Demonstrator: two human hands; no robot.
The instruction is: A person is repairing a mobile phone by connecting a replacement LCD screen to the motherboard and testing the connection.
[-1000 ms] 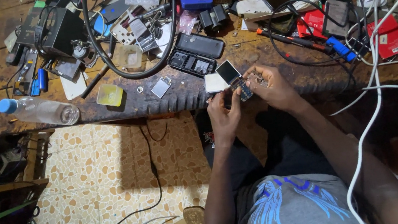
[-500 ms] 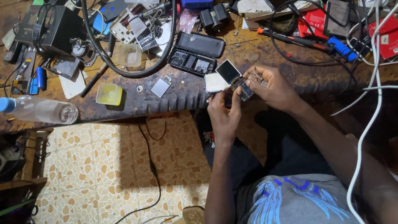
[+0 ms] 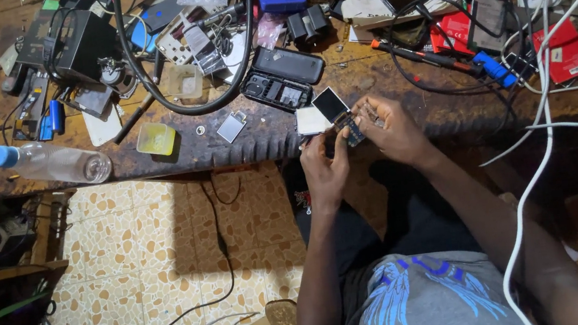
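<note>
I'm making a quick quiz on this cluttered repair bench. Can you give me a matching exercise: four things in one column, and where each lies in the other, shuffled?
Things:
1. small phone
2. plastic bottle
3. yellow tub
4. black phone case

Places:
A. on its side at the bench's left end
B. up the bench beyond the hands, inside the loop of black cable
C. between the left hand and the right hand, at the bench's front edge
D. near the front edge, right of the bottle

Pairs: 1-C, 2-A, 3-D, 4-B
</note>
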